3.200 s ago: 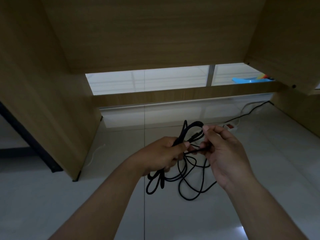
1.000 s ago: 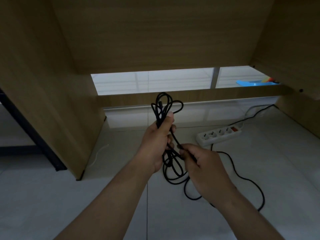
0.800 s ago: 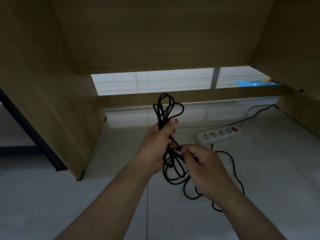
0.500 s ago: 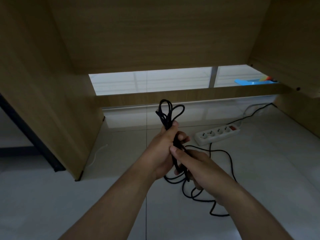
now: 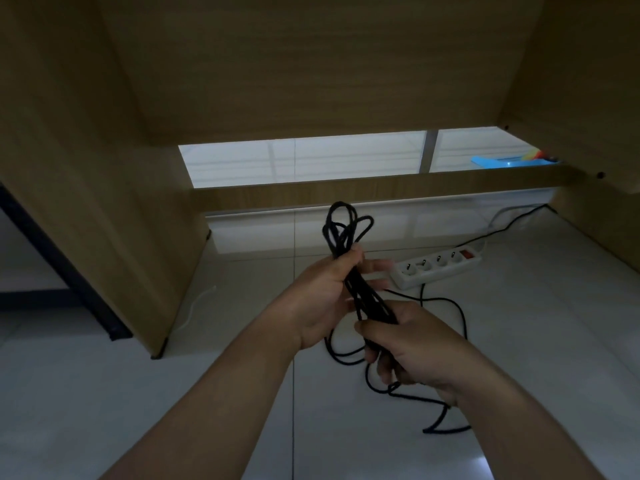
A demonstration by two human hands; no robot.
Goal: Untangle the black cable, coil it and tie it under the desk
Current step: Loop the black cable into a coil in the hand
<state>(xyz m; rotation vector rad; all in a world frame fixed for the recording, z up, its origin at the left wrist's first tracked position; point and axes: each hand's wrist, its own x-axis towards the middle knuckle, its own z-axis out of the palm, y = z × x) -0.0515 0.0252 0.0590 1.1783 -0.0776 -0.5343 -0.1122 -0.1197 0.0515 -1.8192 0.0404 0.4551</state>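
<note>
We see a white power strip (image 5: 438, 270) lying on the pale tiled floor (image 5: 104, 393), its red switch (image 5: 467, 252) at the right end. A dark lead (image 5: 512, 225) trails back-right of the strip. Farther behind lies something blue (image 5: 498, 162). Well left of the strip lies a thin white wire (image 5: 197, 303).

- Bundled strands of the thin black cable (image 5: 346, 233) vanish into the left hand (image 5: 322, 299), then again into the right hand (image 5: 412, 344); how they cross inside that fist is hidden.
- The loose tail slips behind the right forearm (image 5: 519, 420); neither cable end can be picked out.
- Left fingertips (image 5: 379, 265) are smeared, too blurred to tell their exact hold.
- Those fingers cover the near end of the white plastic power strip (image 5: 440, 268); its lead disappears into the dark back right corner.
- The flat blue object (image 5: 498, 162) past the wooden back rail (image 5: 346, 192) is cut off by the rail and too small to identify.
- Both forearms run off the bottom edge.
</note>
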